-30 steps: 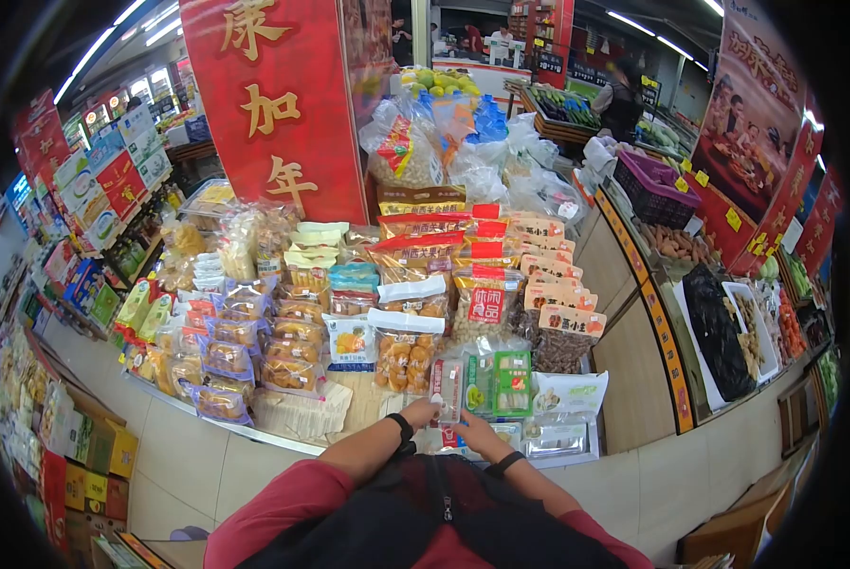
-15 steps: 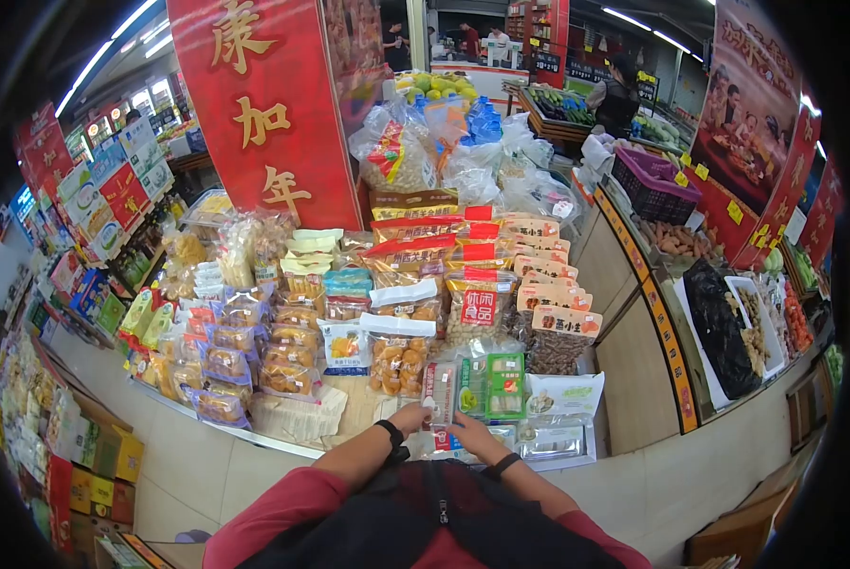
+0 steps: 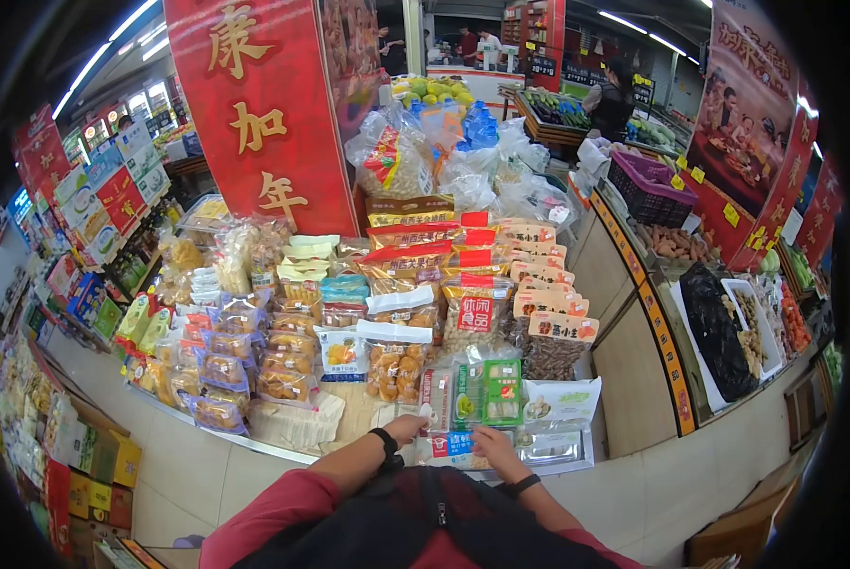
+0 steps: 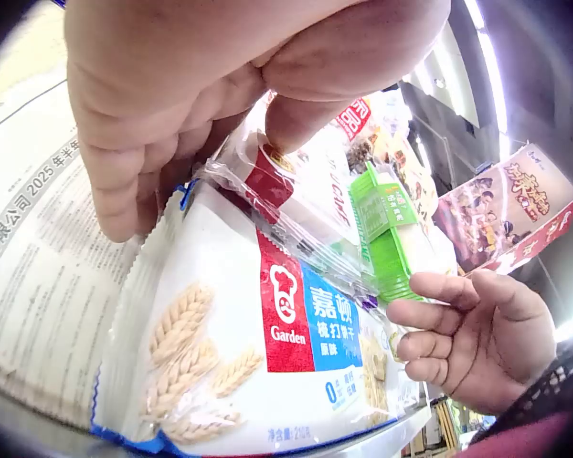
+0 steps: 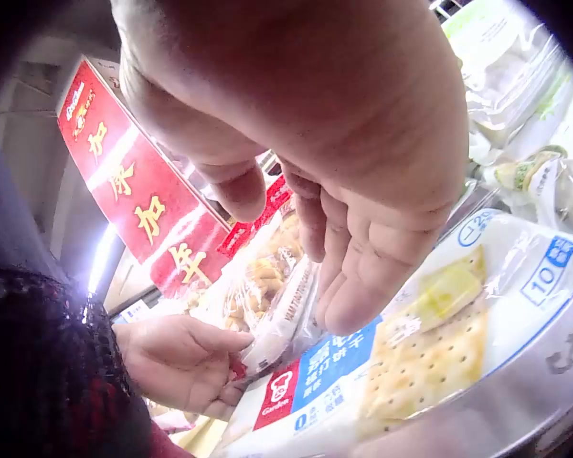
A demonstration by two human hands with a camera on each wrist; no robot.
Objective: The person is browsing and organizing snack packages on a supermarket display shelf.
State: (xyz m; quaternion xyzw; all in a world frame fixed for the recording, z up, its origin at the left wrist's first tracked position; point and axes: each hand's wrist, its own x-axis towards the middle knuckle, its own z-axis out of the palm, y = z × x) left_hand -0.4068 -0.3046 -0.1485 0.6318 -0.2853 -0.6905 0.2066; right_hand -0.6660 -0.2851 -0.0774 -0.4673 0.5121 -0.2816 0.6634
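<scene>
My left hand (image 3: 407, 430) (image 4: 201, 105) (image 5: 180, 363) pinches the near left end of a clear package with a red label (image 3: 435, 391) (image 4: 310, 208), thumb on top and fingers at its side. Below that package lies a white, red and blue Garden cracker pack (image 3: 450, 448) (image 4: 220, 348) (image 5: 430, 358). Over the cracker pack's right part, my right hand (image 3: 501, 455) (image 4: 485, 339) (image 5: 334, 143) hangs with loosely bent fingers and nothing held; whether a fingertip touches the pack I cannot tell. Green packages (image 3: 502, 391) (image 4: 387, 224) lie right of the clear one.
Rows of bagged snacks (image 3: 287, 365) stand behind and to the left on the display. A flattened paper sheet (image 3: 297, 425) lies at the front left. White packs (image 3: 557, 403) are at the right, beside a wooden partition (image 3: 624, 351). A red sign (image 3: 264, 123) rises behind.
My right hand has moved right, away from the clear package, and more of the cracker pack shows. My left hand stays at the clear package. The head view has shifted slightly.
</scene>
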